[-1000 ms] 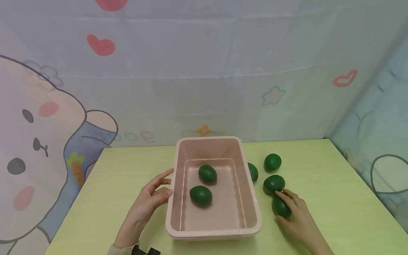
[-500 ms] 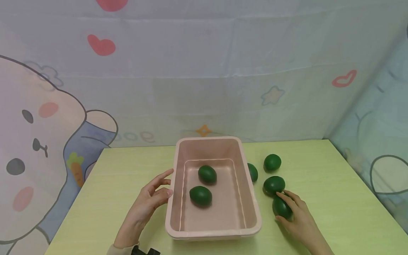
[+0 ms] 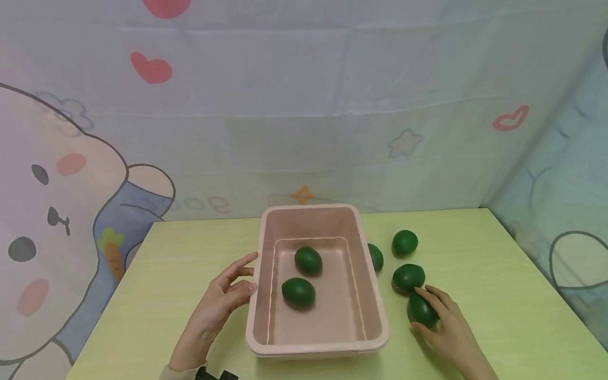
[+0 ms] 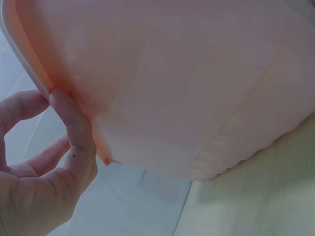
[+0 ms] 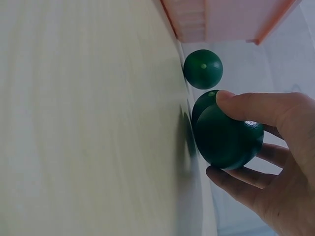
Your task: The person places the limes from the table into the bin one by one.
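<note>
My left hand [image 3: 219, 292] pinches the left rim of a pale pink plastic bin [image 3: 317, 348], thumb and fingers at the edge; in the left wrist view the bin's side wall fills most of the picture. Inside the bin lie two dark green oval fruits, one farther back [image 3: 308, 260] and one nearer [image 3: 298, 293]. To the right of the bin, my right hand [image 3: 450, 328] holds another dark green oval fruit [image 5: 229, 137] between thumb and fingers, close over the table. Just behind it sits a similar green fruit [image 3: 408, 278], overlapped by the held one in the right wrist view.
Another green fruit [image 3: 405, 243] rests farther back on the pale yellow-green table [image 3: 494, 285]. One more [image 3: 376, 257] is partly hidden by the bin's right wall. A printed cloth [image 3: 304, 105] hangs behind the table and along its right side.
The right hand and the green fruit in its grip have shifted slightly to the right. The left hand keeps its place on the bin's rim.
</note>
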